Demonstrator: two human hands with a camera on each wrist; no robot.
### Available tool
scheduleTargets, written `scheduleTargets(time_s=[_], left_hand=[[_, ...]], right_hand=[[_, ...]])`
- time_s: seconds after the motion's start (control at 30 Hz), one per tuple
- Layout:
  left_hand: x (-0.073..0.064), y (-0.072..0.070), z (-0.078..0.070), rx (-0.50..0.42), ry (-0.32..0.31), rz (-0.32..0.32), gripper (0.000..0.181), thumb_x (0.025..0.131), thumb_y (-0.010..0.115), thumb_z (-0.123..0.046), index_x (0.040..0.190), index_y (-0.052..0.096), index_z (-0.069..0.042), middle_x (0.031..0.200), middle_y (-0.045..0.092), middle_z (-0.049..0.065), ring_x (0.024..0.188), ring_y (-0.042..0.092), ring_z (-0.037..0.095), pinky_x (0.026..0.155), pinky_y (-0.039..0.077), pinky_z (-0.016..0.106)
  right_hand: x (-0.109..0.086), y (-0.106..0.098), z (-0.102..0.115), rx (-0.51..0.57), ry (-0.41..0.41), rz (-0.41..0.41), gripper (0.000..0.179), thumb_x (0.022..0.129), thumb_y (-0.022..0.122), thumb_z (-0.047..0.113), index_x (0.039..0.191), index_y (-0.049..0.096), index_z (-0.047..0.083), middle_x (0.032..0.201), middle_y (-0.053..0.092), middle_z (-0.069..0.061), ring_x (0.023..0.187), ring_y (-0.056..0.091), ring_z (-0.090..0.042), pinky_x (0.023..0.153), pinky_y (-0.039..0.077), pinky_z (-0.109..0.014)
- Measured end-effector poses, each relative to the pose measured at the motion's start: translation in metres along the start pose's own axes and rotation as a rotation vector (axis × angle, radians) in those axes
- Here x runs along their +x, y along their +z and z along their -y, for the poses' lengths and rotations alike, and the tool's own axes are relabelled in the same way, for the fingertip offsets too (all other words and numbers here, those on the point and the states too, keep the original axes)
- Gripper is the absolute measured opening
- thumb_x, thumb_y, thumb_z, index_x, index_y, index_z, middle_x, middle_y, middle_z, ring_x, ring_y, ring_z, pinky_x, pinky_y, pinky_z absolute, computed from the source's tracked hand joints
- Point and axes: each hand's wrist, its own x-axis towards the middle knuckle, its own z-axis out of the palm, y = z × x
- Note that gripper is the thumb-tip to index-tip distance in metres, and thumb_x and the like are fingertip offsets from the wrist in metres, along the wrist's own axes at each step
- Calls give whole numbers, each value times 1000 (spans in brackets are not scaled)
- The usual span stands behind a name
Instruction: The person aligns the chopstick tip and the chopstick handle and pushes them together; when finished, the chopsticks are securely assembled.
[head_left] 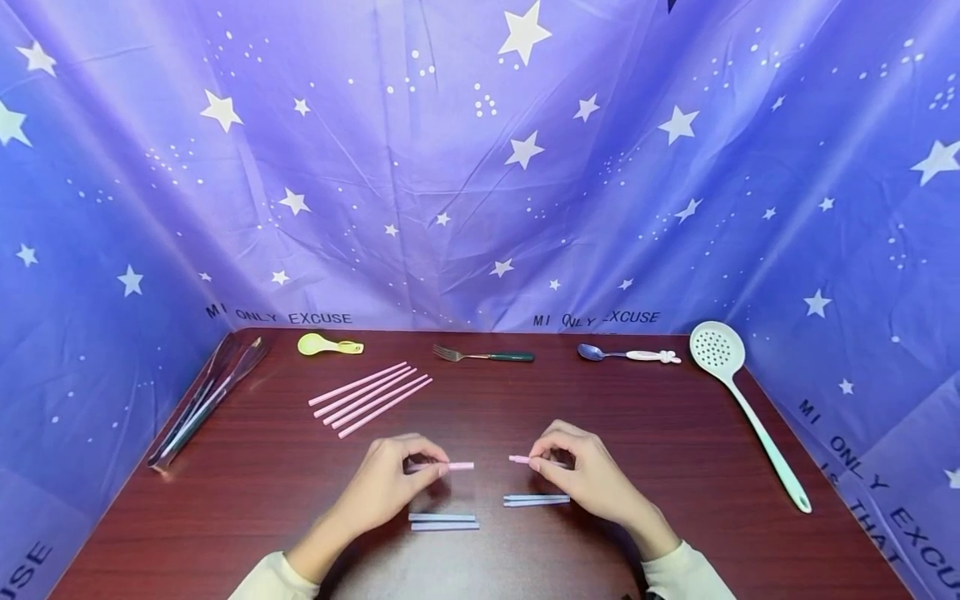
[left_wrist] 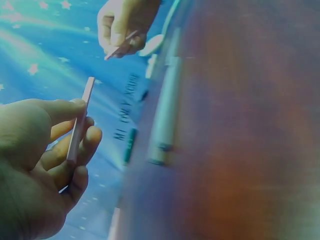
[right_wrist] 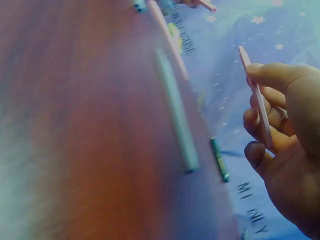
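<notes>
My left hand (head_left: 392,477) pinches a short pink chopstick piece (head_left: 461,466) between thumb and fingers, its free end pointing right. Opposite it, my right hand (head_left: 587,468) pinches another pink chopstick piece (right_wrist: 260,102); a narrower stub shows at its end. A gap separates the two pieces, which roughly face each other above the table. In the left wrist view the pink piece (left_wrist: 80,122) crosses the curled fingers. Two short blue pieces (head_left: 444,526) lie below the left hand. Another blue pair (head_left: 534,501) lies beside the right hand, which partly covers its right end.
Several long pink chopsticks (head_left: 371,400) lie at the left on the dark red table (head_left: 600,400). Along the back are a yellow spoon (head_left: 318,344), a green-handled fork (head_left: 487,356) and a spoon (head_left: 630,355). A pale skimmer (head_left: 753,412) lies right, clear-wrapped utensils (head_left: 206,408) left.
</notes>
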Motion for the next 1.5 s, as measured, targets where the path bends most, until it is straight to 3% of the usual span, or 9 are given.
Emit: scheduleTargets(time_s=[0.23,0.4,0.77,1.0,1.2,1.5], left_hand=[[25,-11,-17,-22,49,-42,12,87,82,-13,92,77,-23,83,69,-14,70,56,-2,63,52,21],[32,-10,-24,-27,63,-52,12,88,82,-15,93,77,-25,85,70,-15,71,58,-1,65,53,22],[30,-8,-28,-35,50,-47,12,88,82,-14,92,77,-24,85,69,-13,73,57,-1,66,52,20],[30,-5,-29,-39,55,-27,11,89,81,-15,93,77,-24,83,67,-15,71,55,-2,63,51,19],[29,-4,-30,-33,56,-25,11,90,80,-14,92,76,-23,83,66,-14,71,54,-2,63,49,19],[27,-1,-29,-6,77,-32,12,89,80,-12,92,75,-22,85,68,-13,75,57,0,66,52,22]], right_hand=[[20,-8,16,28,-43,-35,17,89,79,8,93,73,24,83,60,8,70,50,-3,56,41,-21],[26,-9,21,39,-62,-41,16,91,78,9,93,73,24,84,60,9,70,49,-3,56,41,-21],[26,-5,28,48,-57,-32,17,92,78,10,96,72,26,87,61,11,75,53,-3,59,43,-18],[25,-3,29,64,-83,-35,10,92,78,10,95,74,19,86,62,8,76,55,-5,62,45,-18],[26,-2,31,74,-91,-36,14,89,79,6,94,74,17,87,62,6,77,57,-8,64,47,-19],[25,-1,33,40,-52,-30,8,90,79,12,92,74,17,88,62,9,78,59,-7,67,51,-21]])
